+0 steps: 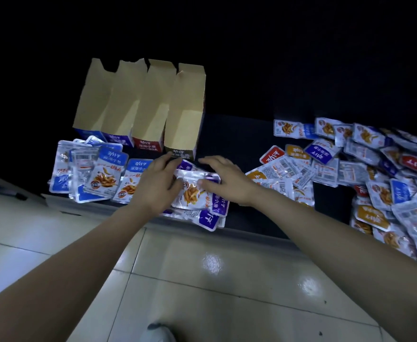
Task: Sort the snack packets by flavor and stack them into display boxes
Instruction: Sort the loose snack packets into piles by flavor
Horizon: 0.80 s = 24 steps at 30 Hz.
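- While both forearms reach forward, left hand (157, 185) and right hand (223, 178) flank the purple stack (197, 197), fingers loosely spread and pressing it, not clamped.
- Step, I judge: squaring purple packets for boxing.
- Next needs a two-sided grip, then a lift into the rightmost box (184, 124) just behind.
- Mixed pile (375, 174) on the right is unsorted.

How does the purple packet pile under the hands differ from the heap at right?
The purple pile is one colour; the heap mixes red, orange and blue. The purple pile is small, with left hand and right hand on it; the heap is far larger, untouched. Both lie on the dark table.
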### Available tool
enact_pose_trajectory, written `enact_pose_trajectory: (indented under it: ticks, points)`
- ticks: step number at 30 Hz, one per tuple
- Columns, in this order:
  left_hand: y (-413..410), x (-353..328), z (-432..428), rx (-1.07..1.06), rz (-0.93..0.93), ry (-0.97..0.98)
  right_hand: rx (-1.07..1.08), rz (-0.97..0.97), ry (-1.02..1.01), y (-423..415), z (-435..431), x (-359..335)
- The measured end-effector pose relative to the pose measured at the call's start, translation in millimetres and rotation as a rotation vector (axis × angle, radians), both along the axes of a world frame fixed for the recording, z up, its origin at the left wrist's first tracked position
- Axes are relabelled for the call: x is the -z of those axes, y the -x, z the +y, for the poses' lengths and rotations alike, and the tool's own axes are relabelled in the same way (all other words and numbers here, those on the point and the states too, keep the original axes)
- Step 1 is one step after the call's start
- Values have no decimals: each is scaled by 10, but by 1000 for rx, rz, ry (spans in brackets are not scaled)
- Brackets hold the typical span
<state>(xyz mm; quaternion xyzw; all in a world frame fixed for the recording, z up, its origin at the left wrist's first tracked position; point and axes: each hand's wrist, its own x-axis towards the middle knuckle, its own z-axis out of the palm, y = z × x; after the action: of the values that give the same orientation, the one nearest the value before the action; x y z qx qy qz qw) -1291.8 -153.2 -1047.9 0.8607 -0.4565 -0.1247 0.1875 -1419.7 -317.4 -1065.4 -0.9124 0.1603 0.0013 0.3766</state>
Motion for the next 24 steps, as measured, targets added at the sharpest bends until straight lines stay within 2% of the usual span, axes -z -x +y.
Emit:
enact_pose_trajectory:
  ticks: [4, 8, 10, 12, 17, 20, 22, 24]
  points:
    - [71, -103, -198, 118, -161, 182, 76, -88, -100, 168, -181, -121]
    - [316, -231, -648, 227, -130, 298, 291, -180, -54, 551, -530, -171]
    - [472, -199, -906, 296, -90, 259, 407, -170, 30, 838, -748, -133]
    - [628, -89, -1149, 360, -54, 154, 456, -81, 130, 1136, -930, -49]
    - [935, 146, -1599, 419, 58, -157, 402, 202, 260, 1645, -1119, 150]
    - [1023, 245, -1743, 402, 117, -180, 421, 103, 304, 1760, -1185, 134]
    - [1065, 306, -1790, 398, 85, -81, 478, -37, 312, 1782, -1252, 101]
    - [1097, 326, -1830, 393, 29, 47, 529, -86, 382, 1745, -1351, 95]
